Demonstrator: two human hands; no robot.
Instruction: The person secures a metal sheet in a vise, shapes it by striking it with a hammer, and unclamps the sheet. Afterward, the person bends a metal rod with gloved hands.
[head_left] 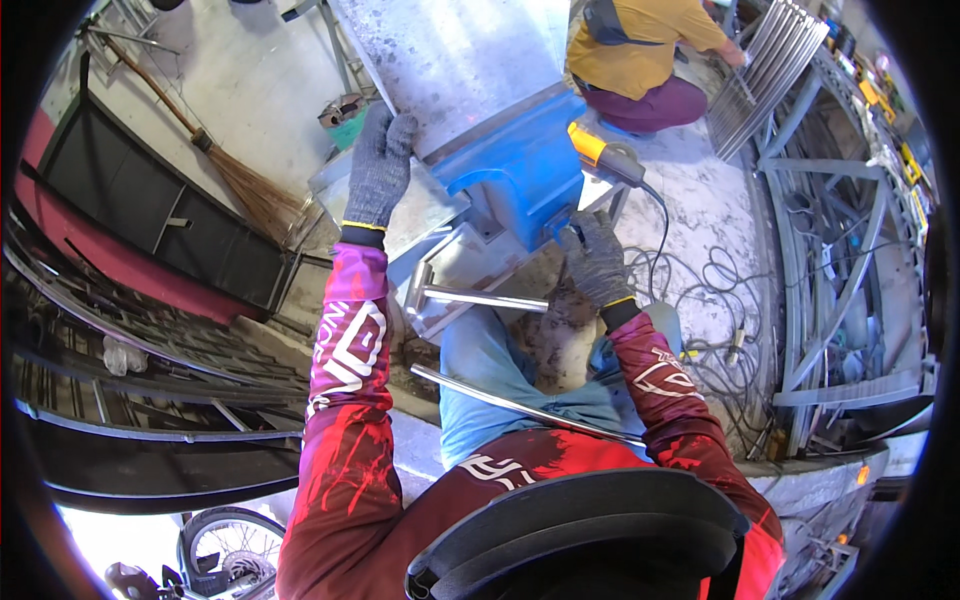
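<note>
In a grey knit glove, my left hand (382, 170) rests at the near left corner of a pale metal-topped table (455, 60), its fingers bent over and together. What they grip, if anything, is hidden. A large blue metal machine body (520, 165), resembling a vise, stands at the table's near edge. My gloved right hand (597, 262) is closed against the machine's near right side; the part under its fingers cannot be made out. Between my arms lies a T-shaped piece of shiny metal tube (485, 297) on a metal ledge. A long thin metal tube (520, 403) lies across my lap.
A yellow and grey corded power tool (605, 155) sits right of the machine. Cables (715, 300) coil on the floor. Beyond, a person in a yellow top (625, 50) squats by a rack of metal tubes (765, 75). A broom (250, 190) and metal stock (150, 340) are left.
</note>
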